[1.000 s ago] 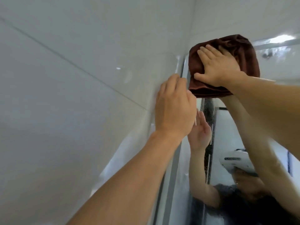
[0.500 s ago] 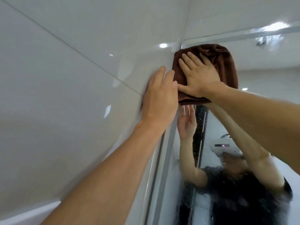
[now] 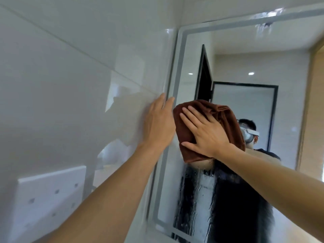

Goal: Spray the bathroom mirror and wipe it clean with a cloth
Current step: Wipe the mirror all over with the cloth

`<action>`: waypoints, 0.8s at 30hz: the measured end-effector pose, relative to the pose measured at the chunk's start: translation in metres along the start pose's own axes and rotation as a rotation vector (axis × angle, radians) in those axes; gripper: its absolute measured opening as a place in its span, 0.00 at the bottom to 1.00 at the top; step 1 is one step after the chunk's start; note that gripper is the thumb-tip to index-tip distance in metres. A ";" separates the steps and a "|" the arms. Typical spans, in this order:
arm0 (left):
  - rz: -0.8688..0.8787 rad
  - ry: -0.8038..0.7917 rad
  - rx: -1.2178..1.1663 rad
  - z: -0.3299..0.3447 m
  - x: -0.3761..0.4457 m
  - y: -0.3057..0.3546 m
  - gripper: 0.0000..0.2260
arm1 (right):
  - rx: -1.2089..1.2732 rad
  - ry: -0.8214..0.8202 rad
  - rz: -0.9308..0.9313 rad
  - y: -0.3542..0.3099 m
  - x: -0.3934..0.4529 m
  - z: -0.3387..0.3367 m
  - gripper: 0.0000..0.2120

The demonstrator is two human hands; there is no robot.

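Note:
A large wall mirror with a frosted border fills the right of the head view. My right hand lies flat, fingers spread, pressing a folded brown cloth against the glass near the mirror's left side. My left hand rests with straight fingers on the white tiled wall, its fingertips touching the mirror's left edge. Below the cloth the glass is wet, with drips and streaks running down. No spray bottle is in view.
A white wall plate with sockets sits on the tiles at lower left. The mirror reflects a person wearing a headset, a black-framed door and ceiling lights.
My right hand and the cloth have slid down from the mirror's top left corner to the middle of its left side. My left hand has also come lower along the frame.

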State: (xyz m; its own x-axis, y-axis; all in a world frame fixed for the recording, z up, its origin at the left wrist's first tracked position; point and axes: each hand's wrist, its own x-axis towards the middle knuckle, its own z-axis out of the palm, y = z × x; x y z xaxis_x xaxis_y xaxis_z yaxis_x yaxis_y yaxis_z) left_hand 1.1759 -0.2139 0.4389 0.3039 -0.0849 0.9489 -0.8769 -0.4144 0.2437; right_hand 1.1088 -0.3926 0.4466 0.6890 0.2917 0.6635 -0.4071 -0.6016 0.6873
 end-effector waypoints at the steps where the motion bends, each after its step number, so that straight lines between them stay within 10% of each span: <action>1: 0.004 -0.017 -0.010 -0.001 -0.001 0.002 0.21 | 0.000 0.016 0.049 0.008 0.006 -0.004 0.45; 10: 0.042 0.058 0.018 -0.030 0.027 -0.006 0.26 | 0.030 0.124 0.372 0.037 0.103 -0.020 0.45; 24: 0.056 -0.096 0.086 0.027 -0.045 -0.040 0.23 | 0.158 -0.034 0.056 -0.129 -0.054 0.052 0.44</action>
State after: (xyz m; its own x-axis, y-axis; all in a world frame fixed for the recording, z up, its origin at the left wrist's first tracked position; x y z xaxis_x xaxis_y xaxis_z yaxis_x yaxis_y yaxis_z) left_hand 1.2072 -0.2178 0.3809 0.2928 -0.1948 0.9361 -0.8598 -0.4819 0.1687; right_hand 1.1551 -0.3691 0.3065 0.6887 0.2314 0.6871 -0.3478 -0.7261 0.5932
